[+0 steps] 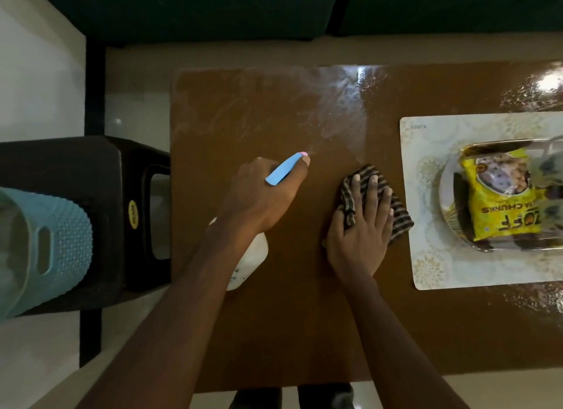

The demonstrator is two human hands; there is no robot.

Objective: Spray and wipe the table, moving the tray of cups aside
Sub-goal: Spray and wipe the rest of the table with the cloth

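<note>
My left hand grips a white spray bottle with a blue trigger head, its nozzle pointing toward the far side of the brown table. A misty wet film lies on the far middle of the table. My right hand lies flat, fingers straight, on a dark striped cloth that rests on the table. At the right edge a shiny metal tray sits on a pale patterned placemat, holding a yellow snack packet and blurred glass cups.
A dark plastic stool stands left of the table, with a light blue basket on it. A dark green sofa runs along the far side. Pale tiled floor surrounds the table.
</note>
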